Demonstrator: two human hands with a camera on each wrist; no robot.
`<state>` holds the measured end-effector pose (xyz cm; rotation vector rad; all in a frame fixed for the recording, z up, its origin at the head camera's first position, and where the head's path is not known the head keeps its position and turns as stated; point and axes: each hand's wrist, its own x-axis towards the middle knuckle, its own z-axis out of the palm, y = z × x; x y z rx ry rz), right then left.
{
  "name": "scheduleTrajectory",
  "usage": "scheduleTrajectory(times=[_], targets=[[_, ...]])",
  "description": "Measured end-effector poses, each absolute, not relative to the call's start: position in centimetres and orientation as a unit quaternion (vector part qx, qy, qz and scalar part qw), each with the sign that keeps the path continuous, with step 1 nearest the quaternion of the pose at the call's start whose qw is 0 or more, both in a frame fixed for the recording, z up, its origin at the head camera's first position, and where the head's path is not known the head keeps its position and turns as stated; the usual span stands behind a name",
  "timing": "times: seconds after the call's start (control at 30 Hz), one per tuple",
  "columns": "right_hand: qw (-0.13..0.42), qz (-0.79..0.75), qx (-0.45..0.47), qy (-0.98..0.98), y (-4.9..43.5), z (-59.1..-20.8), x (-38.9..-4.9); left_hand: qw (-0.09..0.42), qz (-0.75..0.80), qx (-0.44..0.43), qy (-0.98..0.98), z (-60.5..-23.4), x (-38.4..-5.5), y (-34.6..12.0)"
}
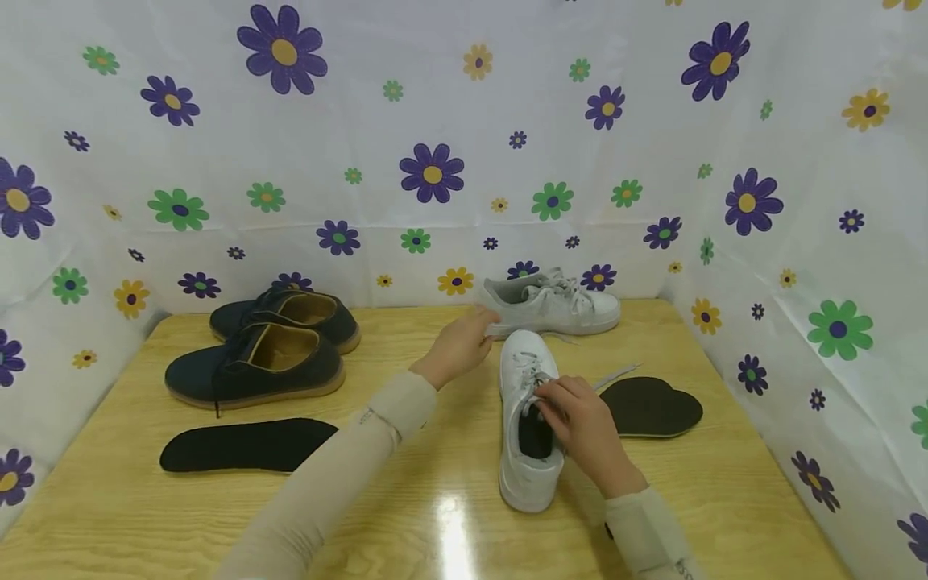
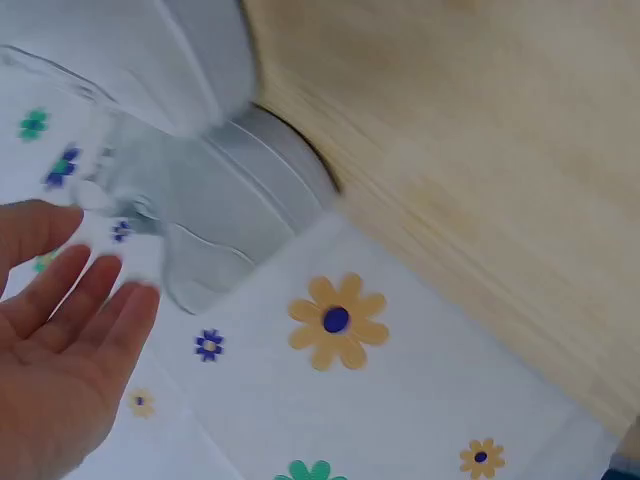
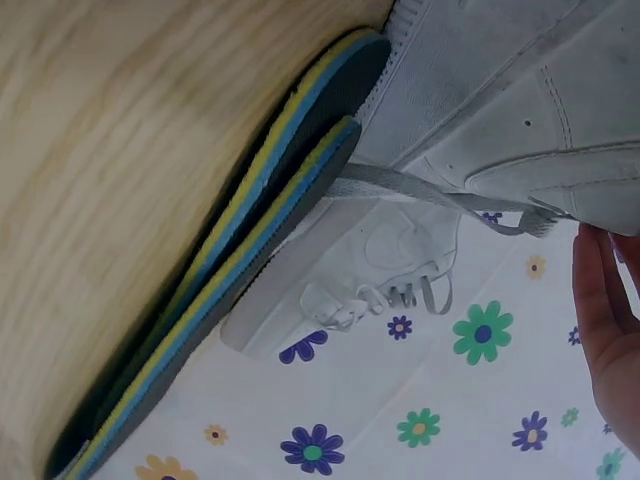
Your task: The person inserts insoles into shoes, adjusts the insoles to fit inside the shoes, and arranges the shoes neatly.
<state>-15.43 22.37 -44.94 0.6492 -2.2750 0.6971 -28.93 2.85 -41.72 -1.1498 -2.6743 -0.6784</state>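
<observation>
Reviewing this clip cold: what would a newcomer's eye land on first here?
Probably the bold flower-print backdrop, rising behind the wooden table. Next, right of centre, the near white shoe, toe pointing away, with the right hand at its laces and the left hand by the heel of a second white shoe behind it. The dark shoes stand out against the pale wood at left.

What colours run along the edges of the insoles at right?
Yellow and blue stripes; the insoles' edges show best in the right wrist view.
</observation>
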Motion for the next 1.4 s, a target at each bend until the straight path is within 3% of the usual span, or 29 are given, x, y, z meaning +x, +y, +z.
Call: scheduleTrajectory(times=[0.1,0.3,0.4,0.57,0.87,1.4], targets=[[0.339,0.277,0.236,-0.868,22.4,-45.1,-15.3,0.119,-0.149,-0.388,-0.902,-41.6,-31.1,3.7],[0.345,0.291,0.221,-0.865,22.2,-45.4,-15.2,0.076,-0.029,-0.395,-0.915,-41.8,-33.6,5.1],[0.336,0.293,0.214,-0.869,21.9,-45.2,-15.4,0.095,0.002,-0.402,-0.911,-42.0,-34.1,5.2],[0.320,0.297,0.208,-0.875,21.5,-45.0,-15.4,0.139,0.031,-0.402,-0.905,-42.4,-34.4,5.1],[0.330,0.286,0.193,-0.879,21.5,-44.6,-15.2,0.129,0.045,-0.371,-0.918,-42.3,-34.4,5.2],[0.332,0.289,0.162,-0.883,21.0,-44.3,-15.1,0.166,0.044,-0.337,-0.926,-43.1,-32.4,1.8]])
